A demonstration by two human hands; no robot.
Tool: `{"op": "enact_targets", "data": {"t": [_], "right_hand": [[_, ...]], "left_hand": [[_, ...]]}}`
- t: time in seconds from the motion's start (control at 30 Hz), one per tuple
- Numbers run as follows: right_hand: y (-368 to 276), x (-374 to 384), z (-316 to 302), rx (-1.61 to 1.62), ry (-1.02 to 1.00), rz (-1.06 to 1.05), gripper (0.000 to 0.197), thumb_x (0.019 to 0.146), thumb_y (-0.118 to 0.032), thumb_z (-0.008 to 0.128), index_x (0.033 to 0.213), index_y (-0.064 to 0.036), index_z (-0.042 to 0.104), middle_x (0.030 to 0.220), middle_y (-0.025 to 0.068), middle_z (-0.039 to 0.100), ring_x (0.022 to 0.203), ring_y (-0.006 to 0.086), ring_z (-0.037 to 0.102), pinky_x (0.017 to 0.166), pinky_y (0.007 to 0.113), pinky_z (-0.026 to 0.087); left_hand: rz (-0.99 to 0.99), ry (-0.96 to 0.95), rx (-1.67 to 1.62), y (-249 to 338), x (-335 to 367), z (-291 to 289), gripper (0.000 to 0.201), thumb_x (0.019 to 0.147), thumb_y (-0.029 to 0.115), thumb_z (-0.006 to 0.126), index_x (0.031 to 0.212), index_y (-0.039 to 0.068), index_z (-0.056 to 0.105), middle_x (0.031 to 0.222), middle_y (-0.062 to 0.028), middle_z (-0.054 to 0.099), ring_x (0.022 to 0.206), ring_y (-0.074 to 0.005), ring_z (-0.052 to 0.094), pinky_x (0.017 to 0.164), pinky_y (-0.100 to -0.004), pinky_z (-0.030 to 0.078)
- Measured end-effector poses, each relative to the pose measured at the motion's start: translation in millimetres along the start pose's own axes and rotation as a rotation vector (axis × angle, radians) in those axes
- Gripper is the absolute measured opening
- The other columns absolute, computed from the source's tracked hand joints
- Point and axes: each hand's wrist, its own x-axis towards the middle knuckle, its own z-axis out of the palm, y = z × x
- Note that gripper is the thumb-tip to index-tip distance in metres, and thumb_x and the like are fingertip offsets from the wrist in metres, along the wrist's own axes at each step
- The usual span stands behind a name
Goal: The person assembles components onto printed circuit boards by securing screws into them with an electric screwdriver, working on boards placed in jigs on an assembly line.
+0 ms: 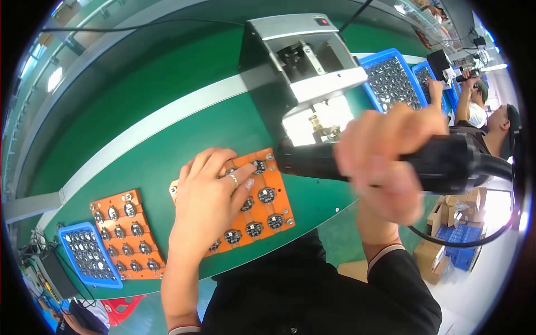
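My right hand [385,162], blurred by motion, is wrapped round a black electric screwdriver [435,162]. The tool lies nearly level, its tip end pointing left and its cable leaving at the right. My left hand [212,190] rests with fingers stretched over an orange fixture plate [287,209]. A fingertip touches a small round black-and-silver part [258,166] near the plate's far edge. Several such parts sit in rows on this plate; my hand hides some of them. Just beyond the screwdriver stands a grey box-shaped screw feeder [318,84] with a lit front.
A second orange plate [125,237] with round parts lies at the left, beside a blue tray [114,282] of similar parts. Another blue tray [365,61] stands right of the feeder. Co-workers [497,123] sit at the far right. Cardboard boxes [430,262] stand below the table.
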Motion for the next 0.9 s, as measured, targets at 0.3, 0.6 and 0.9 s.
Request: {"op": "enact_targets", "data": {"t": [0.3, 0.6, 0.9], "right_hand": [[-48.3, 14.0, -65.5, -0.143, 0.080, -0.202, 0.017, 0.093, -0.010, 0.059, 0.105, -0.0035, 0.049, 0.080, 0.0021, 0.051, 0.057, 0.0083, 0.047, 0.057, 0.028, 0.040], [-45.2, 19.8, -59.7, -0.231, 0.042, -0.118, 0.020, 0.091, -0.007, 0.062, 0.106, -0.0053, 0.049, 0.079, 0.0051, 0.053, 0.055, 0.0124, 0.051, 0.055, 0.031, 0.043], [-44.1, 13.5, -49.3, -0.299, 0.190, -0.032, 0.020, 0.090, -0.006, 0.060, 0.106, -0.0049, 0.048, 0.077, 0.0052, 0.051, 0.055, 0.0119, 0.050, 0.054, 0.032, 0.043]], "left_hand": [[-0.036, -0.040, 0.057, 3.7, 1.3, 1.3, 0.020, 0.083, 0.014, 0.074, 0.102, 0.016, 0.078, 0.115, -0.0025, 0.065, 0.114, -0.0258, 0.058, 0.092, -0.0419, 0.046], [-0.041, -0.069, 0.045, 8.8, 6.6, 2.6, 0.021, 0.083, 0.011, 0.073, 0.102, 0.014, 0.079, 0.115, -0.0024, 0.066, 0.106, -0.0247, 0.058, 0.089, -0.0389, 0.046], [-0.048, -0.052, 0.030, 7.0, 6.9, 3.2, 0.019, 0.083, 0.012, 0.073, 0.101, 0.014, 0.079, 0.114, -0.0028, 0.066, 0.106, -0.0244, 0.058, 0.088, -0.0390, 0.046]]}}
